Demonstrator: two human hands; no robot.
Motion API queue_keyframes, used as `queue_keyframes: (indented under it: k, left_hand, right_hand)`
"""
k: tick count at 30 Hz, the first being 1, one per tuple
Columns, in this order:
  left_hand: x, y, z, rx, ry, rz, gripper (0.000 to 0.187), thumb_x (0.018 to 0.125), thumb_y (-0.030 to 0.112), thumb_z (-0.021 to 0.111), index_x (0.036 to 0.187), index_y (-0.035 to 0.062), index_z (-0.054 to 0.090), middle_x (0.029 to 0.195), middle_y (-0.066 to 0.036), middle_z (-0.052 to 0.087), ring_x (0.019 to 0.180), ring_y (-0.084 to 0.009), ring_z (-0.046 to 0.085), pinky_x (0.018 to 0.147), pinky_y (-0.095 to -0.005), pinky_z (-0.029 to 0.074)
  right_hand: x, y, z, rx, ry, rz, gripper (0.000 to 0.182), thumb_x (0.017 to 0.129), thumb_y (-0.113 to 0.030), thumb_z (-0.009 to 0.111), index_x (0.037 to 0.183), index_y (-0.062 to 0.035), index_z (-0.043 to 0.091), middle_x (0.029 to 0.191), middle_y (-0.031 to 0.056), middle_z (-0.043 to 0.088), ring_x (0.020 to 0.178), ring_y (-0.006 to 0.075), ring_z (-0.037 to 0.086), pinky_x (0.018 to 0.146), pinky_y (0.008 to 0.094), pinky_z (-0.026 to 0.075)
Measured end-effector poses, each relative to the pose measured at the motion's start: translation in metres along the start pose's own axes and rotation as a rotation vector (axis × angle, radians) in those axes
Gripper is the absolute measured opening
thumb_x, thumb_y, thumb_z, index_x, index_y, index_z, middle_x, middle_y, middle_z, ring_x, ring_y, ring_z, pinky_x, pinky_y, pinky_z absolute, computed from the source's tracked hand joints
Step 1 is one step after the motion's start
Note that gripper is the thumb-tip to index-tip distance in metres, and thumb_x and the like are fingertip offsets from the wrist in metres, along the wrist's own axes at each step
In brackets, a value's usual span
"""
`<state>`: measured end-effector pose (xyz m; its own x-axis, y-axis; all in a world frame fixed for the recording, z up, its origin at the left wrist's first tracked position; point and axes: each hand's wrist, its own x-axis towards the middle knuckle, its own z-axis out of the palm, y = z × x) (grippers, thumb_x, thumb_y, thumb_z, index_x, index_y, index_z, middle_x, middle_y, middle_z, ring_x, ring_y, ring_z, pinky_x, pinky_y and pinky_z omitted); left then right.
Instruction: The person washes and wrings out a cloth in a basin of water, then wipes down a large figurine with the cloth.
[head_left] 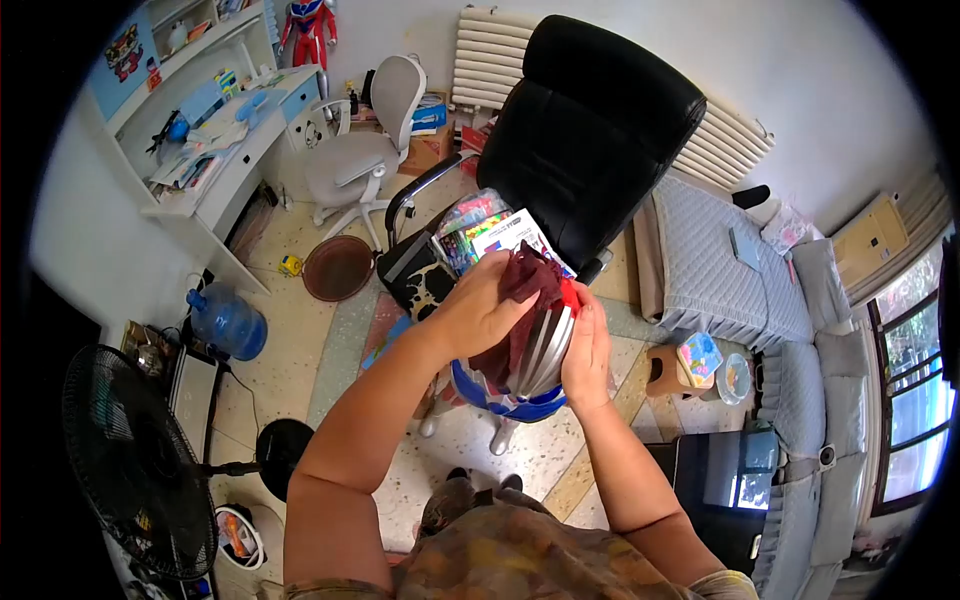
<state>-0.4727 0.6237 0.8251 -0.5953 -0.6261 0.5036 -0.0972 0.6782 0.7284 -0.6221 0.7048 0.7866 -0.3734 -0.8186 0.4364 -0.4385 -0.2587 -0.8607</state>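
Note:
My left hand [480,305] presses its fingers and thumb round a crumpled dark maroon cloth [528,285] at the middle of the view. On the right side of the bundle, my right hand [587,350] holds a striped grey and white item [547,350] with a red part at its top. Beneath both hands is a blue rim [510,405], partly hidden by the bundle. Just beyond the hands, books and packets [480,235] lie on the seat of a black office chair [600,120].
A grey swivel chair [350,165] and white desk [235,150] stand at left. Nearer are a brown basin [338,268], blue water bottle [228,322] and black fan [135,460]. At right are a grey sofa [720,270], a brown stool [662,370] and a dark glossy table [715,500].

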Motion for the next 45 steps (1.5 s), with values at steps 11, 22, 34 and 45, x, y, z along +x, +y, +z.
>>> queue_keyframes:
  k: [11, 22, 34, 45]
  left_hand:
    - [0.02, -0.031, 0.002, -0.27, -0.237, -0.27, 0.044, 0.09, 0.036, 0.036, 0.111, 0.0, 0.051, 0.109, -0.017, 0.055, 0.101, -0.0264, 0.05, 0.09, -0.0322, 0.035]
    - [-0.006, -0.006, 0.006, -0.278, 0.046, -0.077, 0.034, 0.087, 0.03, 0.043, 0.104, 0.0029, 0.055, 0.095, -0.016, 0.056, 0.092, -0.0271, 0.051, 0.083, -0.0352, 0.038]
    - [-0.051, -0.014, -0.002, -1.583, 0.441, -0.302, 0.055, 0.091, 0.044, 0.031, 0.125, 0.0021, 0.039, 0.126, -0.012, 0.045, 0.117, -0.0232, 0.043, 0.1, -0.0371, 0.031]
    - [-0.046, -0.014, 0.038, 0.237, 0.26, 0.004, 0.044, 0.085, 0.03, 0.049, 0.116, -0.0005, 0.045, 0.11, -0.021, 0.052, 0.102, -0.0307, 0.051, 0.088, -0.0372, 0.039]
  right_hand:
    - [-0.001, 0.006, 0.001, -0.012, -0.03, -0.023, 0.04, 0.092, -0.027, 0.03, 0.112, 0.0027, 0.049, 0.11, 0.02, 0.052, 0.102, 0.0305, 0.05, 0.091, 0.0332, 0.036]
    - [0.001, 0.009, 0.005, -0.029, 0.002, -0.013, 0.04, 0.093, -0.027, 0.029, 0.11, 0.0018, 0.05, 0.107, 0.0192, 0.054, 0.101, 0.0305, 0.051, 0.089, 0.0332, 0.037]
    - [-0.004, 0.008, 0.002, -0.044, -0.015, -0.002, 0.041, 0.093, -0.028, 0.027, 0.111, 0.0017, 0.049, 0.108, 0.0195, 0.053, 0.103, 0.0305, 0.05, 0.091, 0.0335, 0.035]
    - [0.006, 0.016, 0.008, 0.226, -0.039, 0.09, 0.045, 0.094, -0.031, 0.027, 0.113, 0.005, 0.047, 0.108, 0.014, 0.053, 0.1, 0.0196, 0.049, 0.089, 0.0294, 0.036]
